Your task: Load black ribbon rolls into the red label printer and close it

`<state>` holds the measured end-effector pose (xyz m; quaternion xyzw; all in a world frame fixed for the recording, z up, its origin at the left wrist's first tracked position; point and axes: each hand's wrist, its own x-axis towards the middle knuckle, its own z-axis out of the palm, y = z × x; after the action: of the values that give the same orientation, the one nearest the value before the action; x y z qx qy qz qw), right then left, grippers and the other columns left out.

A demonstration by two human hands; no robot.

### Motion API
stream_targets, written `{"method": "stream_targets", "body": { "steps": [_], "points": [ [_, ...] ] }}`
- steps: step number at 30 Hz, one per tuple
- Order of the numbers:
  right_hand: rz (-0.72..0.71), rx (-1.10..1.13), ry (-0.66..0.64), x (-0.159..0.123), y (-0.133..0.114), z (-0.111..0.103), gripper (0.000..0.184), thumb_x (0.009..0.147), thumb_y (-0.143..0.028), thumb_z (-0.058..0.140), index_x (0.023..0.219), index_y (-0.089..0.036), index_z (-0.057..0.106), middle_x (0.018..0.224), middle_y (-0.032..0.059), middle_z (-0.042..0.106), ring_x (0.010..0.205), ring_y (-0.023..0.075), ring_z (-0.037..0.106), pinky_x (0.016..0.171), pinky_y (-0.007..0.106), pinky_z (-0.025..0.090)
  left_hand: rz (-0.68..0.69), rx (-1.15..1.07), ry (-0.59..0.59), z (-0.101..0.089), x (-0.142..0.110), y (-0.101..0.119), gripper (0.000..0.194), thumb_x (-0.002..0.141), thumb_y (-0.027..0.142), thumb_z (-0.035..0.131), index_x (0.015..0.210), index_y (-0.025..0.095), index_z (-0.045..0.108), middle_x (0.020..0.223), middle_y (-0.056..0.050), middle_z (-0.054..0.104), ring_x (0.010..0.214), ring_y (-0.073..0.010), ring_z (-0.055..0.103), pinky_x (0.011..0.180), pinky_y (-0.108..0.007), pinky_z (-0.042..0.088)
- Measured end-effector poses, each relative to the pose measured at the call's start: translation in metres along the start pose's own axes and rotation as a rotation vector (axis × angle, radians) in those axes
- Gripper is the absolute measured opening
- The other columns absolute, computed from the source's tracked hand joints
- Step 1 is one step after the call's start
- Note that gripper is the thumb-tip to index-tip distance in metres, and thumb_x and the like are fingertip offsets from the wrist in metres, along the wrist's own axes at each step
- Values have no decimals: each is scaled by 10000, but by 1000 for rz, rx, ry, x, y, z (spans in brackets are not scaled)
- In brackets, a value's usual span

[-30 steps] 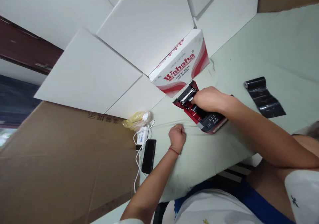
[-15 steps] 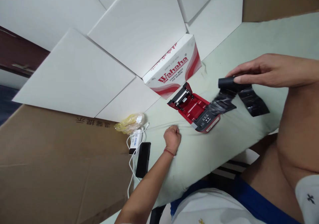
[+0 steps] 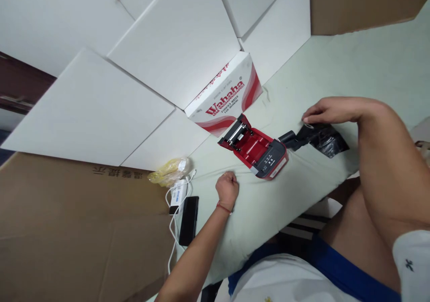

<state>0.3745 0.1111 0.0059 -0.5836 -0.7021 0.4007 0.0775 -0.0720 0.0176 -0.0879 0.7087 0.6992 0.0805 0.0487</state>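
A small red and black printer (image 3: pixel 257 150) lies on the pale green table (image 3: pixel 302 190) with its lid open and its red bay empty. Just to its right lies a small black roll (image 3: pixel 287 139) with a strip of black film (image 3: pixel 322 138) trailing from it. My right hand (image 3: pixel 331 110) is lowered over that strip, fingers held together and fingertips pinching its upper edge. My left hand (image 3: pixel 227 186) rests on the table as a closed fist, a short way in front of the printer, with a red string at the wrist and nothing visible in it.
A white and red "Wahaha" carton (image 3: pixel 223 97) stands right behind the printer. White foam boards (image 3: pixel 174 47) lean along the wall. A yellow plastic bag (image 3: pixel 169 170), a white charger with cable (image 3: pixel 176 194) and a black phone (image 3: pixel 188 214) lie by large brown cardboard (image 3: pixel 77 230).
My right hand lifted the black roll out of the printer's bay, swung it right, and has come down with it onto the table beside the other film. The left fist stayed put.
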Motion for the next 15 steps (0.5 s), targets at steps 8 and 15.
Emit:
{"method": "stream_targets", "body": {
  "steps": [8, 15],
  "points": [
    [291, -263, 160, 17, 7, 3, 485, 915, -99, 629, 1373, -191, 760, 1182, 141, 778, 843, 141, 551, 841, 318, 415, -10, -38, -1, -2, 0, 2, 265, 658, -32, 524, 600, 226, 510, 684, -9, 602, 734, -204, 589, 727, -291, 388],
    [405, -377, 310, 11, -8, -2, 493, 966, -225, 649, 1453, -272, 710, 1408, 168, 695, 1118, 238, 618, 780, 383, 363, 14, -41, 4, 2, -2, -2, 255, 654, -24, 510, 636, 229, 534, 714, -13, 624, 766, -210, 605, 752, -298, 401]
  ]
}}
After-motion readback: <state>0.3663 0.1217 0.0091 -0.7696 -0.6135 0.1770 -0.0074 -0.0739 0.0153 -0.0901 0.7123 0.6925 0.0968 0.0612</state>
